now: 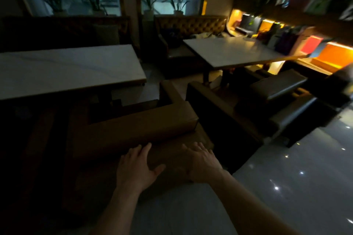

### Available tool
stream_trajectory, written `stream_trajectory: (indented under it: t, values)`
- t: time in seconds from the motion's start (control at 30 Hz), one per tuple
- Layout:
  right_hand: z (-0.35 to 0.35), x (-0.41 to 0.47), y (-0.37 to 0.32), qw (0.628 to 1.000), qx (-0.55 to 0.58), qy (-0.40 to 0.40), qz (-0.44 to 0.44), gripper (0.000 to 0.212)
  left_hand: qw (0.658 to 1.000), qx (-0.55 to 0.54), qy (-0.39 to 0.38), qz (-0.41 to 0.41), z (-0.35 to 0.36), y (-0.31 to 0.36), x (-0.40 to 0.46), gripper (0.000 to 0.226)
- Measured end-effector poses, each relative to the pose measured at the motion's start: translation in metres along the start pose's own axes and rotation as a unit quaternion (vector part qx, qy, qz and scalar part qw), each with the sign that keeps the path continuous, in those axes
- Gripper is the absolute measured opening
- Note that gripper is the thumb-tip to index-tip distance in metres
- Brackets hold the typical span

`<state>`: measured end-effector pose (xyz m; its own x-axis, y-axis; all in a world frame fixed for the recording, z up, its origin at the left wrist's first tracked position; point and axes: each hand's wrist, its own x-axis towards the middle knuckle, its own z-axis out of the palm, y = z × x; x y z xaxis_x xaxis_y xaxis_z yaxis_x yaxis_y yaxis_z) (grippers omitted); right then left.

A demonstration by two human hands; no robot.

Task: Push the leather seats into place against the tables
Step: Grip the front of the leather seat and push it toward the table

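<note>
The brown leather seat [137, 129] sits near-center, w/ its front tucked toward the left table [72, 66]. Its back rail runs long from left to right, tipped a bit far on the right side. The seat faces away, toward the table. Both hands rest flat on the back: left hand [137, 166] and right hand [200, 164], fingers spread, not gripping anything, just pressing.

What could go wrong, I think: a harder push from one hand may turn the seat crooked, or its right corner could bump the dark seat [225, 112] just beside it. The shiny floor [286, 187] looks slick, so it might slide too far.

To the far right stands another table [238, 49].
</note>
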<state>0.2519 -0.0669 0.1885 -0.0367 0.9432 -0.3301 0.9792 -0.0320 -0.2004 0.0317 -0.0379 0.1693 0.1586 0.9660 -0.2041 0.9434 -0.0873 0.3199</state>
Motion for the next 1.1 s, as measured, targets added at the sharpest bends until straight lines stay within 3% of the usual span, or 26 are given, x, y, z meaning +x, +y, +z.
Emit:
stream_trajectory:
  t: [0.3, 0.43, 0.8, 1.1]
  values:
    - [-0.043, -0.069, 0.104, 0.998, 0.014, 0.036, 0.054, 0.11, 0.991, 0.051, -0.026, 0.12, -0.001, 0.12, -0.002, 0.1]
    - [-0.051, -0.095, 0.19, 0.994, 0.002, 0.047, 0.094, 0.098, 0.986, 0.051, -0.028, 0.153, 0.018, 0.206, 0.002, 0.098]
    - [-0.087, -0.186, 0.446, 0.979, 0.038, 0.096, 0.174, 0.109, 0.973, 0.048, -0.025, 0.225, 0.084, 0.475, -0.005, 0.1]
    - [-0.114, -0.165, 0.594, 0.973, 0.035, 0.122, 0.192, 0.11, 0.968, 0.05, -0.028, 0.244, 0.13, 0.609, 0.049, 0.103]
